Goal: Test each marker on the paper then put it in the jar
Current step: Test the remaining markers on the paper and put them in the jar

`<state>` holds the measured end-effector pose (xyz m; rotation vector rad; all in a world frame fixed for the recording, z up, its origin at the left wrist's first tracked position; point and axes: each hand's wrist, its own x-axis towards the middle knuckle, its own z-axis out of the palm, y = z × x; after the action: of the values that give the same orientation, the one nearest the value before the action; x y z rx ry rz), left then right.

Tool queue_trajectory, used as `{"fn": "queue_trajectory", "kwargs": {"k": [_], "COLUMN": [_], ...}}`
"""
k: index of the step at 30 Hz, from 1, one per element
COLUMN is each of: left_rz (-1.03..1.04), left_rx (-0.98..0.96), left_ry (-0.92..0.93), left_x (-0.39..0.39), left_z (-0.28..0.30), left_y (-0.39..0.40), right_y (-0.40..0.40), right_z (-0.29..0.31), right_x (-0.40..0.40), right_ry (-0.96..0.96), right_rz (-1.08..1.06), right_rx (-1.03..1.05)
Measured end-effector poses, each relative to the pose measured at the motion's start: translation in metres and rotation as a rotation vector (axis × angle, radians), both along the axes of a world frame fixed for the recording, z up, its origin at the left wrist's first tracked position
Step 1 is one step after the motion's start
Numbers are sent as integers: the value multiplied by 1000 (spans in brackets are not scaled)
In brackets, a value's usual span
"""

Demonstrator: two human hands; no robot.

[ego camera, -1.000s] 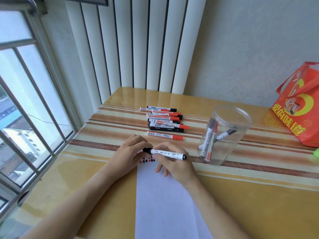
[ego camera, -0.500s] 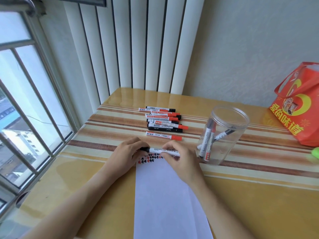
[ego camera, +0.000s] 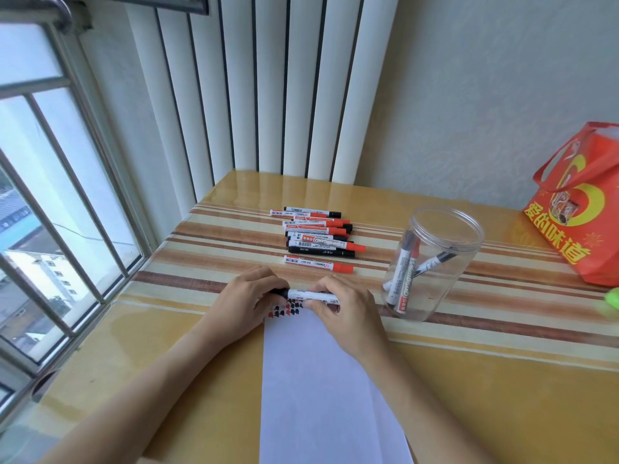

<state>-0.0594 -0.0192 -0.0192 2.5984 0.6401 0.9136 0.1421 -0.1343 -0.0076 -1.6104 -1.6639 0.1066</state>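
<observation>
Two hands hold one marker [ego camera: 311, 295] flat over the paper's [ego camera: 321, 380] far edge, left of the jar [ego camera: 435, 262]: left hand [ego camera: 248, 296] pinching the black cap end, right hand [ego camera: 341, 306] gripping the barrel. Likely capping or uncapping; can't tell which. The next move calls for testing it or dropping it in the jar. Spare markers [ego camera: 318, 236] lie beyond the paper.

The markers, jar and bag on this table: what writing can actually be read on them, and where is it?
"WHITEBOARD": on the marker standing in the clear jar.
"WHITEBOARD": on a red-capped marker in the row.
"爱的味道": yellow characters on the orange bag.
Small print and barcodes on the other markers, and on the one held in both hands: too small to read.
</observation>
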Motion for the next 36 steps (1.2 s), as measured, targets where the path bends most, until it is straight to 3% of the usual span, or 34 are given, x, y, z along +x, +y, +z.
{"fn": "queue_trajectory", "kwargs": {"k": [7, 10, 12, 16, 19, 21, 28, 30, 33, 36], "left_rz": [-43, 50, 95, 80, 80, 76, 83, 83, 76, 81], "left_rx": [9, -38, -60, -10, 3, 10, 33, 40, 10, -24], "left_ry": [-9, -81, -72, 130, 160, 167, 196, 222, 308, 369], "left_x": [2, -2, -3, 4, 5, 5, 5, 4, 4, 4], "left_z": [3, 8, 5, -8, -11, -12, -14, -16, -18, -18], "left_y": [-6, -9, -5, 3, 4, 4, 6, 7, 9, 10], "right_y": [4, -1, -6, -23, -34, -37, -42, -41, -36, -36], "right_z": [14, 39, 65, 124, 155, 162, 154, 151, 141, 132], "right_x": [2, 0, 5, 28, 54, 70, 87, 89, 90, 87], "right_ry": [-407, -320, -168, 108, 127, 74, -13, -86, -224, -449], "right_rz": [-6, -16, -50, -220, -360, -441, -523, -526, -436, -411], "right_rx": [-68, -63, 60, 389, 523, 507, 601, 476, 109, 7]}}
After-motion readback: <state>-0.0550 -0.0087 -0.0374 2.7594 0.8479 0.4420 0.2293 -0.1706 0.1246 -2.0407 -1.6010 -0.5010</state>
